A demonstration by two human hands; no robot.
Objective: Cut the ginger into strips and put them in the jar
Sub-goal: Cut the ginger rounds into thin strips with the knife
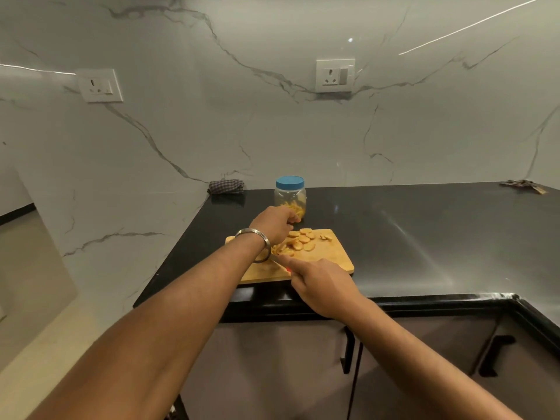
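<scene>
Head view is showing the right hand (322,284) gripping a knife (278,262) over ginger strips (280,249) on the cutting board (339,256); the left hand (274,224) (bangled wrist) is curling over ginger slices (303,239), grasp unclear, beside the blue-lidded jar (290,195).

There is one view only, from a wide-angle camera on the person's head. It looks forward and down over both forearms to the black glossy countertop (394,237) and faces the white marble-patterned wall (272,131), which stands near behind it.
</scene>
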